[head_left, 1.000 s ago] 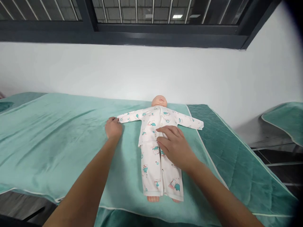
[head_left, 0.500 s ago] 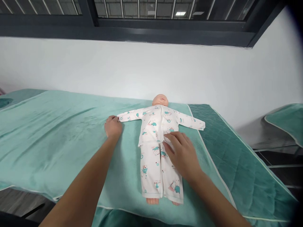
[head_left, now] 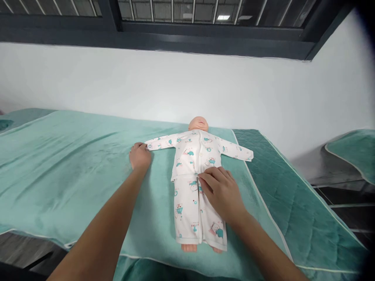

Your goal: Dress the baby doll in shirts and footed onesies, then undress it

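Note:
A baby doll lies on its back on a light teal towel, dressed in a white top and white trousers printed with teal animals. Its arms are spread wide and bare feet stick out of the trouser legs. My left hand is closed at the cuff of the doll's sleeve on the left side, pinching it. My right hand rests on the doll's waist, fingers curled on the hem of the top.
A darker teal quilted cover spreads out on the right under the towel. The white wall and a dark window frame stand just behind the doll's head. Another teal-covered surface shows at far right, beyond a gap.
My right hand slid down from the doll's chest to its waist, and the fingers went from flat to curled on the hem. My left hand has stayed at the sleeve cuff.

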`<state>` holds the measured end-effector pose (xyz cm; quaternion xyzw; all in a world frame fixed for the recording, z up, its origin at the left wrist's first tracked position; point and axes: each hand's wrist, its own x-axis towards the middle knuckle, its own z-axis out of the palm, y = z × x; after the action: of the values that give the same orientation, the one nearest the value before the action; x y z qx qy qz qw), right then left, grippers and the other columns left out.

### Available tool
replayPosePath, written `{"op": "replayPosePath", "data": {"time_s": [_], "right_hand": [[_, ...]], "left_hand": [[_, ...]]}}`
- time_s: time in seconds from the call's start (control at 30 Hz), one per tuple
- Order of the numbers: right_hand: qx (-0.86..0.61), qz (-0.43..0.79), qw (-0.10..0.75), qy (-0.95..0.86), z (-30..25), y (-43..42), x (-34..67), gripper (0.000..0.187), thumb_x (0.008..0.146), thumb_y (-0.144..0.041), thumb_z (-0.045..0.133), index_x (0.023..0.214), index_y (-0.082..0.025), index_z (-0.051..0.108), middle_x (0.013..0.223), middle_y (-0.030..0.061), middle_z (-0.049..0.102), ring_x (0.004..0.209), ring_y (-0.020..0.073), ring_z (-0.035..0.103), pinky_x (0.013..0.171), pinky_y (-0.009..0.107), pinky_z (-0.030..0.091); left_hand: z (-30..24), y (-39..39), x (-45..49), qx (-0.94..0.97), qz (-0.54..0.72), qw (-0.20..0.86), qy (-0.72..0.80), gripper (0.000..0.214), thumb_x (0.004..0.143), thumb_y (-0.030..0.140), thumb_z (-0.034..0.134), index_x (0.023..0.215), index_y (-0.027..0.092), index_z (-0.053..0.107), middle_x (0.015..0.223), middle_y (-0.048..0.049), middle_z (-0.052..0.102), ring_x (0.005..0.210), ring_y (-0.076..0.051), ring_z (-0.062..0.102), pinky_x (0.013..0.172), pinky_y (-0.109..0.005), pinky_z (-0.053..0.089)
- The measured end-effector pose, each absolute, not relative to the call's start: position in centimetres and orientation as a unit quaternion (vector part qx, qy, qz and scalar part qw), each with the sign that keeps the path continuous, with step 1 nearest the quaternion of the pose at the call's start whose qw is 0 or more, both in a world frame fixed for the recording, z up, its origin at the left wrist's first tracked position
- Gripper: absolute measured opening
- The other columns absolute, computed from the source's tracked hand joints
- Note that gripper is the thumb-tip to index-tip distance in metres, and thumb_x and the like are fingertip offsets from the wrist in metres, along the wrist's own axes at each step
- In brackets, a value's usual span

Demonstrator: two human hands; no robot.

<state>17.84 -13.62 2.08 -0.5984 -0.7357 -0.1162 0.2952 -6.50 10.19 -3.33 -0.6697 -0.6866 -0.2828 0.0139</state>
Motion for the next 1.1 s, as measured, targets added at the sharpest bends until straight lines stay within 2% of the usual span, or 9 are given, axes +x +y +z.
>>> {"op": "replayPosePath", "data": {"time_s": [0.2, 0.27, 0.4, 0.6, 0.8, 1.0, 1.1], "right_hand": [[-0.585, -0.085, 0.418, -0.690, 3.2, -11.5, 19.4, 0.018, 0.096, -0.023, 0.050, 0.107, -0.022, 0.065, 0.102, 0.0064, 0.066, 0.096, 0.0217, 0.059, 0.084, 0.037, 0.045], [-0.593, -0.098, 0.433, -0.672, 3.7, -9.8, 20.0, 0.021, 0.096, -0.023, 0.050, 0.111, -0.021, 0.065, 0.106, 0.0082, 0.065, 0.101, 0.0237, 0.058, 0.087, 0.039, 0.046], [-0.626, -0.108, 0.422, -0.647, 4.1, -6.6, 20.5, 0.022, 0.094, -0.024, 0.050, 0.106, -0.019, 0.068, 0.103, 0.0097, 0.065, 0.102, 0.0254, 0.056, 0.088, 0.040, 0.046], [-0.698, -0.051, 0.394, -0.596, 4.4, -4.8, 19.5, 0.012, 0.089, -0.031, 0.057, 0.089, -0.021, 0.063, 0.086, 0.0046, 0.067, 0.084, 0.0222, 0.058, 0.074, 0.035, 0.042], [-0.760, -0.031, 0.308, -0.571, 5.8, -4.1, 18.5, 0.011, 0.084, -0.032, 0.057, 0.080, -0.021, 0.057, 0.083, 0.0056, 0.067, 0.072, 0.0214, 0.057, 0.065, 0.033, 0.035], [-0.778, 0.031, 0.312, -0.545, 6.4, -4.3, 18.5, 0.010, 0.084, -0.029, 0.051, 0.082, -0.022, 0.057, 0.079, 0.0033, 0.067, 0.073, 0.0206, 0.060, 0.060, 0.030, 0.033], [-0.789, 0.029, 0.293, -0.539, 6.5, -4.6, 18.3, 0.011, 0.086, -0.027, 0.049, 0.086, -0.022, 0.058, 0.087, 0.0041, 0.068, 0.078, 0.0202, 0.061, 0.062, 0.030, 0.034]], "left_hand": [[-3.2, 10.2, -6.5, -0.668, -0.279, 0.010, -0.690, 0.040, 0.088, 0.017, 0.041, 0.115, 0.020, 0.071, 0.127, -0.0111, 0.061, 0.116, -0.030, 0.055, 0.095, -0.041, 0.043], [-3.2, 10.1, -6.4, -0.669, -0.279, 0.010, -0.689, 0.040, 0.089, 0.017, 0.041, 0.116, 0.020, 0.070, 0.127, -0.0109, 0.062, 0.116, -0.030, 0.055, 0.095, -0.040, 0.044], [-3.0, 10.0, -6.5, -0.669, -0.279, 0.011, -0.689, 0.039, 0.089, 0.017, 0.042, 0.116, 0.020, 0.070, 0.126, -0.0111, 0.062, 0.116, -0.030, 0.055, 0.095, -0.040, 0.044], [-3.3, 10.2, -6.5, -0.669, -0.274, 0.019, -0.691, 0.039, 0.088, 0.018, 0.042, 0.116, 0.021, 0.070, 0.126, -0.0105, 0.062, 0.114, -0.030, 0.055, 0.092, -0.041, 0.044], [-3.3, 10.2, -6.4, -0.670, -0.268, 0.022, -0.693, 0.040, 0.088, 0.018, 0.043, 0.117, 0.020, 0.070, 0.126, -0.0104, 0.063, 0.114, -0.030, 0.055, 0.092, -0.041, 0.044], [-3.1, 10.1, -6.4, -0.671, -0.268, 0.021, -0.691, 0.040, 0.088, 0.017, 0.043, 0.117, 0.020, 0.070, 0.126, -0.0109, 0.063, 0.115, -0.030, 0.055, 0.092, -0.040, 0.044], [-3.2, 10.1, -6.4, -0.673, -0.268, 0.020, -0.689, 0.040, 0.088, 0.017, 0.043, 0.117, 0.019, 0.070, 0.125, -0.0116, 0.063, 0.114, -0.030, 0.055, 0.091, -0.041, 0.043]]}}
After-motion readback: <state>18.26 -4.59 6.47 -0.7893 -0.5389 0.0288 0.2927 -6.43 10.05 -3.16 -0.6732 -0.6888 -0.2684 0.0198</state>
